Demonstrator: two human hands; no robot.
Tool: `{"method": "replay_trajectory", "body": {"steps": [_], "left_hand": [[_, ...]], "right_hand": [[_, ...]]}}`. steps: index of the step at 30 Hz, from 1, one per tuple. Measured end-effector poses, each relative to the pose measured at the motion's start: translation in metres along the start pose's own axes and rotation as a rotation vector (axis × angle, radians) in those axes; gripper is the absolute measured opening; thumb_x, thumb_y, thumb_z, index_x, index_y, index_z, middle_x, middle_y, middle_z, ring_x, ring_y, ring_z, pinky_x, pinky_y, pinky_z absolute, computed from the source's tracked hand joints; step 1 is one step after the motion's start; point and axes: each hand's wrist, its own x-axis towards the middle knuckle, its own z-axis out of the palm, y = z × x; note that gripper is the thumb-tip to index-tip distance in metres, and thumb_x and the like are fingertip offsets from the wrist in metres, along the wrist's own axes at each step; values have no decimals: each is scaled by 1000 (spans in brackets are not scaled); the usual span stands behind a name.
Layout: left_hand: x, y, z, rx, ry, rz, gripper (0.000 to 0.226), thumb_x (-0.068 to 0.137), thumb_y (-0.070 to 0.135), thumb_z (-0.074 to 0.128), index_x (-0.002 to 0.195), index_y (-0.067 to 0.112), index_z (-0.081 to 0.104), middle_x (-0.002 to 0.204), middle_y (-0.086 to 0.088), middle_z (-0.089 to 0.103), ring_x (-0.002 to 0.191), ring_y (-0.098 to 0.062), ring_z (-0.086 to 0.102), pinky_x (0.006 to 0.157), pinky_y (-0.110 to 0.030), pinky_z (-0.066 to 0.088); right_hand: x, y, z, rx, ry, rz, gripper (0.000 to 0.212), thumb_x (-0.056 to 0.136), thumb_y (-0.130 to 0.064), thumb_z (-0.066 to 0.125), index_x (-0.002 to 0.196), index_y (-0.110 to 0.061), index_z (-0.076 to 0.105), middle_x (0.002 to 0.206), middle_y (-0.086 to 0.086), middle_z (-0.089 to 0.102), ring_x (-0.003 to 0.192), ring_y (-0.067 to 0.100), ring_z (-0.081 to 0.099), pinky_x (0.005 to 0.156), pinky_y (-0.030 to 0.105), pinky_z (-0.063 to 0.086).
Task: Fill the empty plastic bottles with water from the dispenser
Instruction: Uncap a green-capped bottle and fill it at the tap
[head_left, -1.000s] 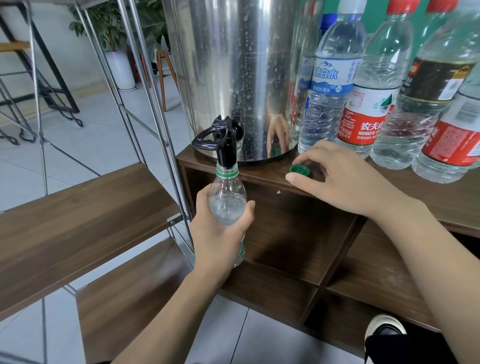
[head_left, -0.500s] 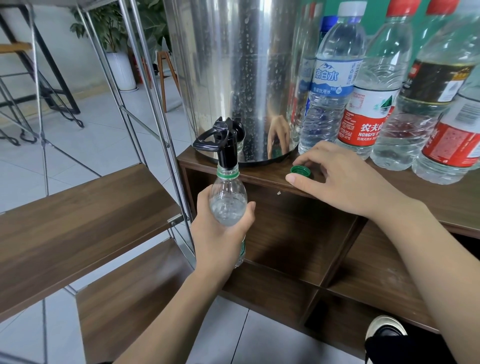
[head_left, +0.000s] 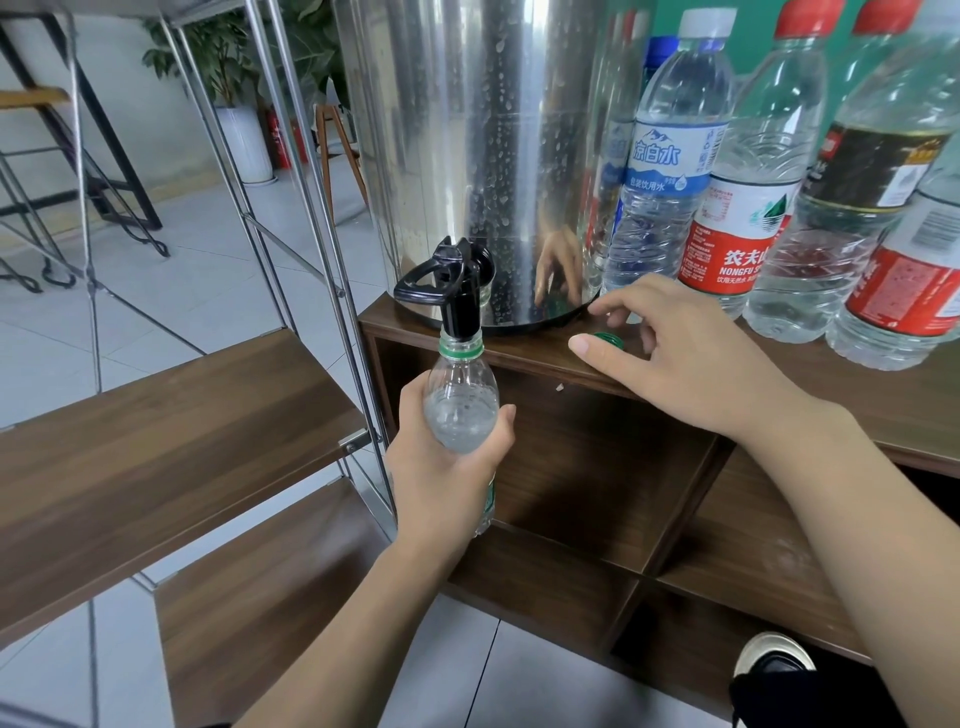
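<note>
While the left hand (head_left: 447, 467) grips a clear bottle (head_left: 460, 410) under the dispenser (head_left: 498, 156) tap (head_left: 457, 291), the right hand (head_left: 685, 358) rests relaxed over a green cap (head_left: 608, 339) near the cabinet top's (head_left: 857, 415) front edge.

A café-like indoor space: a steel water dispenser (head_left: 483, 156) and bottled water (head_left: 660, 171) stand on a wooden cubby shelf (head_left: 613, 467), right; bar stools (head_left: 337, 150), a potted plant (head_left: 228, 78) and tiled floor (head_left: 171, 291) lie far left.
</note>
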Motion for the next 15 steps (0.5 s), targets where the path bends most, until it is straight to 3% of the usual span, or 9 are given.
{"method": "replay_trajectory", "body": {"steps": [6,10,13,15], "left_hand": [[1,-1,0,-7,-13,8,62,81,33,89,133,27,55,110,18,67,105,5,64,82,-7,49],[1,-1,1,-22,-7,15,61,81,32,89,132,26,56,112,15,67,106,3,64,84,-8,49],[2,-1,2,-26,-7,15,62,80,33,89,132,27,56,112,15,68,105,1,65,85,-12,51],[2,-2,3,-30,-4,8,62,80,35,90,132,29,56,112,16,68,105,-1,66,88,-17,53]], "right_hand": [[4,-23,1,11,73,-69,58,89,-74,48,123,-30,64,98,-17,54,79,-9,49,75,25,45],[4,-46,-1,72,131,-144,47,92,-65,54,119,-28,66,98,-14,59,82,5,57,75,25,49],[6,-64,-4,127,206,-215,40,93,-57,61,117,-25,68,100,-12,64,89,5,61,79,17,46],[7,-76,-6,165,266,-276,37,94,-49,67,117,-20,70,103,-11,65,91,-4,59,83,9,41]]}}
